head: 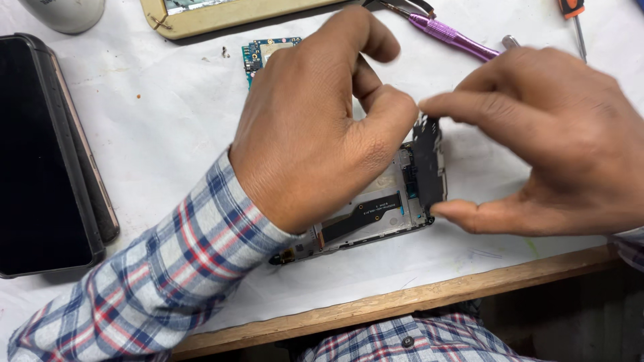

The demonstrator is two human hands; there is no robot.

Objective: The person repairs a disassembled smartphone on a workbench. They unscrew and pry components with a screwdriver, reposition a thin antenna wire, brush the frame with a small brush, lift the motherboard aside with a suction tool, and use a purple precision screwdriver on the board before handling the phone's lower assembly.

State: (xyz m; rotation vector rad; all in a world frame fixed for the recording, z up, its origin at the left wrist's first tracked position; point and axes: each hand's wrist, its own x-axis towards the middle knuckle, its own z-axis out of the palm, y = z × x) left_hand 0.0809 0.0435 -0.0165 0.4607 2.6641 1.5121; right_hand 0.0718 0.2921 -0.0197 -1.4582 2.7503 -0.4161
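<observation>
Fingers pinch black cover; left hand steadies phone.

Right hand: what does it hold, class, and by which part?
The right hand pinches a small dark cover plate by its two ends, forefinger above, thumb below, over the opened phone.

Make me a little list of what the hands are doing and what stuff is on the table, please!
left hand: rests on the opened phone frame, covering most of it
right hand: pinches a small dark plate between finger and thumb, upright at the frame's end
circuit board: behind the left hand, partly hidden
purple tool: top of table
dark phone: far left, screen off
table: white sheet, wooden edge
</observation>
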